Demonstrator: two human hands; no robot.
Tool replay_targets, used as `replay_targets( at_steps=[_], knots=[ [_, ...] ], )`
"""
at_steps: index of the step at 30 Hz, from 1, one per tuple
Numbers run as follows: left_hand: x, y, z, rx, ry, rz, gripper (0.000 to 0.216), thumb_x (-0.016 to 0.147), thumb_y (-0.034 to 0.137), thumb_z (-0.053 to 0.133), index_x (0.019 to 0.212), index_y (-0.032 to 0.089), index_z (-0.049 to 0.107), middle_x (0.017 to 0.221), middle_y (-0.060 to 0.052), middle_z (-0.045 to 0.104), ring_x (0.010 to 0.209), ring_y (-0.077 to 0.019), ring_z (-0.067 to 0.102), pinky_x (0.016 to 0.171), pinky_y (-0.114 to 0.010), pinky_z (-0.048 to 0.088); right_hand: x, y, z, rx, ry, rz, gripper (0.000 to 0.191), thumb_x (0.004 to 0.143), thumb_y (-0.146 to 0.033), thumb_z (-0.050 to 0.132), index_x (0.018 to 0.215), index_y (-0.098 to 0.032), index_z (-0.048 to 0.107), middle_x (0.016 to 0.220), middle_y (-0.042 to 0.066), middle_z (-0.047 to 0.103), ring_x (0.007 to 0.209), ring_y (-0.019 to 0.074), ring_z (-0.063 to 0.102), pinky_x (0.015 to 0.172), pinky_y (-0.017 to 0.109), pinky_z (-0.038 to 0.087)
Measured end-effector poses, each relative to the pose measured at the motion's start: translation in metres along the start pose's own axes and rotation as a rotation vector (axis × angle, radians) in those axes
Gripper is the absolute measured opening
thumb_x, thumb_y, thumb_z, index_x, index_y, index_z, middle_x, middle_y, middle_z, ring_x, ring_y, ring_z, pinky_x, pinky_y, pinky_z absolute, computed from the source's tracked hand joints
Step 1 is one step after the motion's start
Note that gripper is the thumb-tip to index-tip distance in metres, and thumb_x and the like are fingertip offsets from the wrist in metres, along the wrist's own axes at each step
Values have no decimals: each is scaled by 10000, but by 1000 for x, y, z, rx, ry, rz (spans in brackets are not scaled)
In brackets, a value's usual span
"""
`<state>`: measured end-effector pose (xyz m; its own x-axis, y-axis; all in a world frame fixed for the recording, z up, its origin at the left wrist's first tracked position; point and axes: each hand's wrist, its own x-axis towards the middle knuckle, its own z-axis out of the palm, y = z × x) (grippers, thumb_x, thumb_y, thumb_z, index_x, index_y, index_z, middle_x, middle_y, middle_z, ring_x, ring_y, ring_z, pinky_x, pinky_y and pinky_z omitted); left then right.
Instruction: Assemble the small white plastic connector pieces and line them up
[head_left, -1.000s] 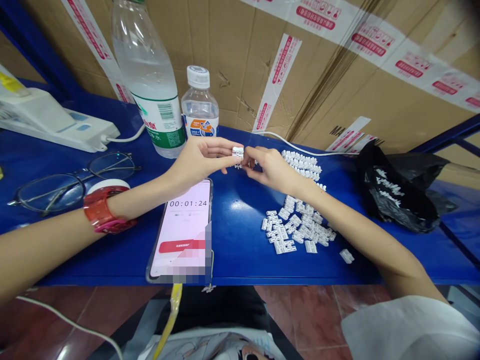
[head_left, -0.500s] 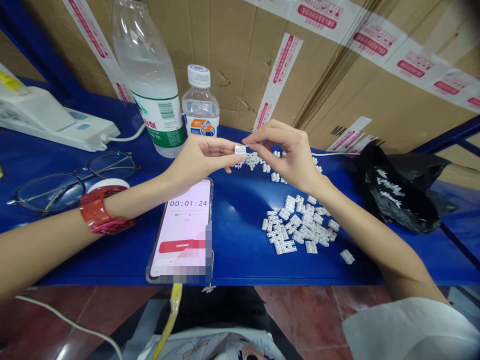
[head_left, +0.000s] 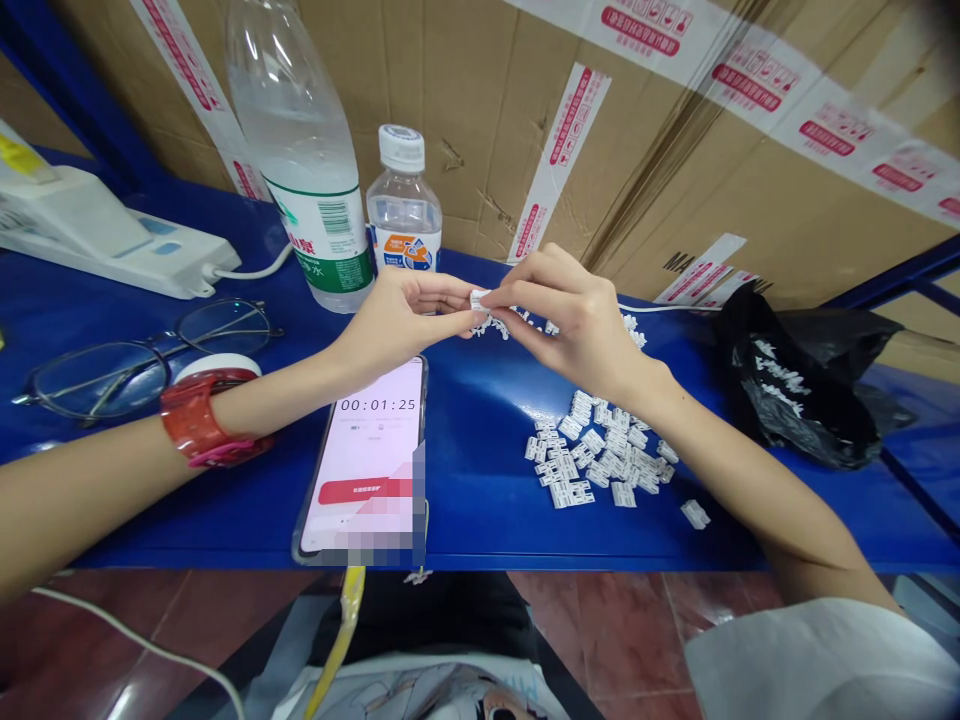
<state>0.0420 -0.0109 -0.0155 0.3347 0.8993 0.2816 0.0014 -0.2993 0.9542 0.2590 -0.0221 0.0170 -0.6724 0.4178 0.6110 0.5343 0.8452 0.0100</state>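
My left hand (head_left: 397, 318) and my right hand (head_left: 574, 315) meet above the blue shelf (head_left: 480, 500), both pinching one small white plastic connector (head_left: 478, 298) between fingertips. A red band (head_left: 196, 420) circles my left wrist. Right behind the hands lies a cluster of assembled white pieces (head_left: 517, 322), partly hidden by my right hand. A loose pile of several white connectors (head_left: 596, 455) sits under my right forearm, with one stray piece (head_left: 694, 513) near the front edge.
A phone (head_left: 367, 460) showing a timer at 00:01:25 lies by my left forearm. Glasses (head_left: 142, 355), a white power strip (head_left: 112, 240), a large water bottle (head_left: 304, 150) and a small bottle (head_left: 403, 210) stand left and behind. A black bag (head_left: 795, 375) lies right; cardboard boxes (head_left: 675, 130) form the back wall.
My right hand rose from the shelf, leaving the assembled pieces behind, and closed in on the connector my left hand holds. The timer went from 00:01:24 to 00:01:25.
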Motion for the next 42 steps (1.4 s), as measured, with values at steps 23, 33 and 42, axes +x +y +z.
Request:
replay_targets(
  at_steps=[23,33,42],
  knots=[
    [-3,7,2,74,2,-16,178,757,310,885,886,190,859,815,-48,845,753,-209,794,798,-331,667,0,-2,4,319,66,238,138,996,-241,642,1037,-206,768,981,47,766,799,144,661,728,315,552],
    [-3,8,3,74,16,-4,144,755,276,868,868,187,852,807,-50,844,753,-209,796,793,-334,665,1,-3,2,249,53,205,153,1028,-324,624,995,-221,733,922,42,732,785,164,644,755,356,567],
    [-3,6,4,8,5,-40,131,730,270,888,824,187,849,766,-43,835,702,-196,784,760,-334,663,-2,-1,4,169,30,109,198,1044,-254,563,1052,-210,757,1028,81,739,971,214,681,883,419,576]
  ],
)
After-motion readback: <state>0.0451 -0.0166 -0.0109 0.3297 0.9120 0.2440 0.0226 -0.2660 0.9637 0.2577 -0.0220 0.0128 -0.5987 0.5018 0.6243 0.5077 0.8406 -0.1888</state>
